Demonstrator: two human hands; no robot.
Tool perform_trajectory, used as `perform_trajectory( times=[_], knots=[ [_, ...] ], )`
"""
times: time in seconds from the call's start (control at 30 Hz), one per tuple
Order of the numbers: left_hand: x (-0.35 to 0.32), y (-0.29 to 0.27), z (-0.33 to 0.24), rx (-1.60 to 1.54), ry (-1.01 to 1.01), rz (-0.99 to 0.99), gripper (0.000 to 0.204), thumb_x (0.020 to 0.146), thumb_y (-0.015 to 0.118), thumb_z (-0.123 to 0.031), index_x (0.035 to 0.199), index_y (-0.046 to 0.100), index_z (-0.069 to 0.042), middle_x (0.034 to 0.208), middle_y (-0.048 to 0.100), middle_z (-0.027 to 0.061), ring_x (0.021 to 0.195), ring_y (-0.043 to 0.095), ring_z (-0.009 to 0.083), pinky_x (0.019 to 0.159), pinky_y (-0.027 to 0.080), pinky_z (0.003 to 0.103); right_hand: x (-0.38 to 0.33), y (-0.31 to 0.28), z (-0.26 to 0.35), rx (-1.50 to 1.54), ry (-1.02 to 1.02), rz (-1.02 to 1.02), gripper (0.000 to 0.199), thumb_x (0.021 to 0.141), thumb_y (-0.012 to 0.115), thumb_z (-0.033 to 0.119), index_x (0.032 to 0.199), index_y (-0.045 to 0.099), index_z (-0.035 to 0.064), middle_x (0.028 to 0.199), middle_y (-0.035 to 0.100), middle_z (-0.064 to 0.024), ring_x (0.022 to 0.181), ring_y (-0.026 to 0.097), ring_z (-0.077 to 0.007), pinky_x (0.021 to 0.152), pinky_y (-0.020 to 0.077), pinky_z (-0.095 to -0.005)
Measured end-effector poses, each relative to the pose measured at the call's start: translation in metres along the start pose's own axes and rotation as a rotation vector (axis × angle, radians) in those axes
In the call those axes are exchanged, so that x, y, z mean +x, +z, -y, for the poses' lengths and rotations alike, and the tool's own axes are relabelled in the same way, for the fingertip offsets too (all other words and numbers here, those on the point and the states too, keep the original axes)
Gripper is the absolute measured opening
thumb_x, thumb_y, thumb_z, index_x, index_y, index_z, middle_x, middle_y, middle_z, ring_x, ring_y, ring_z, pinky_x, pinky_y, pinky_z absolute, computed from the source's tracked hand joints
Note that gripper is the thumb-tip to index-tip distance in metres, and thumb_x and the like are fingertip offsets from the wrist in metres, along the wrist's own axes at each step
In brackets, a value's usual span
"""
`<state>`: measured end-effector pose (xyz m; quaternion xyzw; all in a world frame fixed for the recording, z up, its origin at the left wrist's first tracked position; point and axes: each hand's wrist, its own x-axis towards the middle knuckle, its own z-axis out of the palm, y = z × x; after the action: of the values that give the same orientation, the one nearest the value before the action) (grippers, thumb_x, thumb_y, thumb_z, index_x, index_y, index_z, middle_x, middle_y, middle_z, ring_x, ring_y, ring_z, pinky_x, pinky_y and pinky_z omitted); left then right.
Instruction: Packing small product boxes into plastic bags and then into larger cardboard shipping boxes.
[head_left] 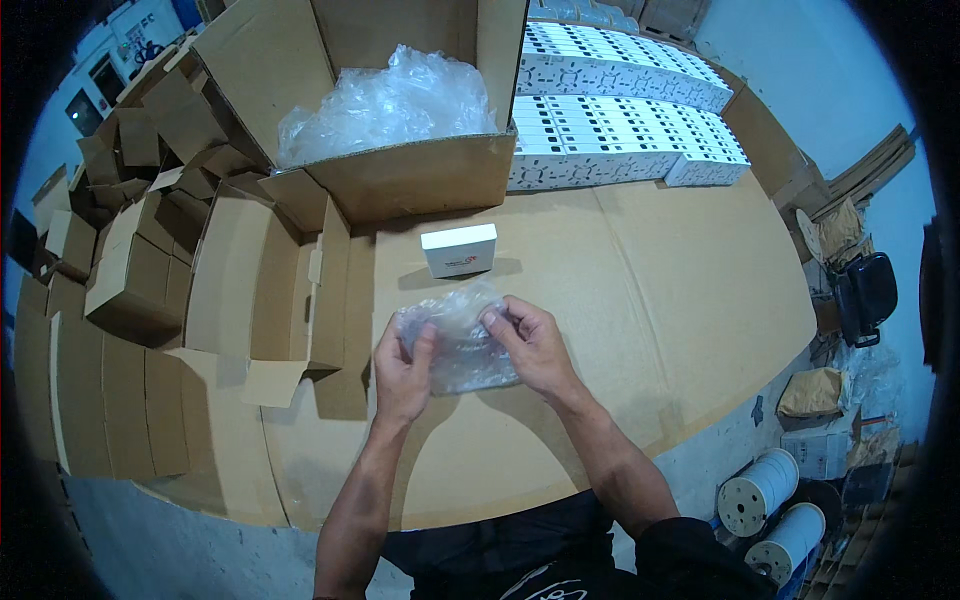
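Between my two hands is a clear bubble wrap bag, held a little above the cardboard-covered table. My left hand pinches its left edge, thumb on top. On its upper right edge my right hand grips with thumb and fingers. Just beyond the bag a small white box stands on its long side. To the left lies an open brown carton with its flaps spread; its visible inside holds nothing I can make out. A large open carton at the back holds a heap of clear bubble wrap bags.
Rows of white boxes are stacked at the back right. Several folded brown cartons crowd the left side. The cardboard table top stretches to the right. Cable spools and a black chair stand beyond its right edge.
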<state>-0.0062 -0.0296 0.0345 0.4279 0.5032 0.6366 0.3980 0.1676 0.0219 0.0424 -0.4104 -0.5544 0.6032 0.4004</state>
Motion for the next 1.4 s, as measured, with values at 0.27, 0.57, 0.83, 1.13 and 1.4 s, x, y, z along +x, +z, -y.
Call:
perform_trajectory(
  times=[0.27, 0.57, 0.83, 1.13, 1.4],
  knots=[
    [0.004, -0.008, 0.002, 0.156, -0.016, -0.064, 0.02, 0.103, 0.065, -0.023, 0.102, 0.059, -0.004, 0.086, 0.058, -0.0023, 0.078, 0.052, 0.0063, 0.07, 0.046, 0.024, -0.001, 0.006, 0.003, 0.017, 0.027, -0.025, 0.018, 0.103, 0.064, 0.017, 0.104, 0.069, -0.0001, 0.086, 0.064, 0.0024, 0.076, 0.056, -0.006, 0.071, 0.049, -0.0244],
    [-0.002, -0.009, 0.008, 0.268, 0.101, -0.185, 0.029, 0.108, 0.056, -0.03, 0.1, 0.056, -0.002, 0.08, 0.053, -0.0012, 0.073, 0.047, 0.0081, 0.064, 0.042, 0.026, -0.002, 0.017, 0.005, 0.184, 0.051, -0.171, 0.02, 0.105, 0.06, 0.019, 0.101, 0.067, 0.0002, 0.087, 0.065, 0.0002, 0.076, 0.057, -0.0065, 0.07, 0.0494, -0.0252],
    [0.001, -0.02, 0.013, 0.133, 0.088, -0.211, 0.028, 0.106, 0.058, -0.03, 0.101, 0.056, -0.002, 0.085, 0.053, -0.0001, 0.078, 0.049, 0.0098, 0.069, 0.044, 0.029, -0.007, 0.025, -0.006, -0.263, -0.137, -0.241, 0.033, 0.107, 0.057, 0.027, 0.089, 0.06, -0.0009, 0.064, 0.056, -0.0034, 0.061, 0.05, -0.0073, 0.057, 0.0433, -0.029],
    [0.004, -0.017, -0.008, 0.196, -0.184, 0.268, 0.059, 0.078, 0.09, -0.016, 0.126, 0.059, 0.0, 0.112, 0.069, 0.0108, 0.107, 0.067, 0.0194, 0.094, 0.055, 0.035, -0.005, 0.015, -0.002, -0.037, -0.105, -0.215, 0.025, 0.106, 0.06, 0.022, 0.094, 0.067, 0.0008, 0.076, 0.062, 0.0021, 0.068, 0.052, -0.0049, 0.061, 0.0435, -0.0254],
    [0.004, -0.009, -0.007, 0.118, -0.218, 0.305, 0.055, 0.078, 0.089, -0.009, 0.125, 0.062, -0.001, 0.111, 0.073, 0.01, 0.1, 0.071, 0.0181, 0.09, 0.057, 0.034, 0.006, -0.014, 0.021, -0.024, -0.302, -0.341, 0.016, 0.097, 0.069, 0.012, 0.111, 0.07, 0.0026, 0.102, 0.068, -0.0031, 0.083, 0.059, -0.0093, 0.073, 0.0482, -0.0245]
  ],
)
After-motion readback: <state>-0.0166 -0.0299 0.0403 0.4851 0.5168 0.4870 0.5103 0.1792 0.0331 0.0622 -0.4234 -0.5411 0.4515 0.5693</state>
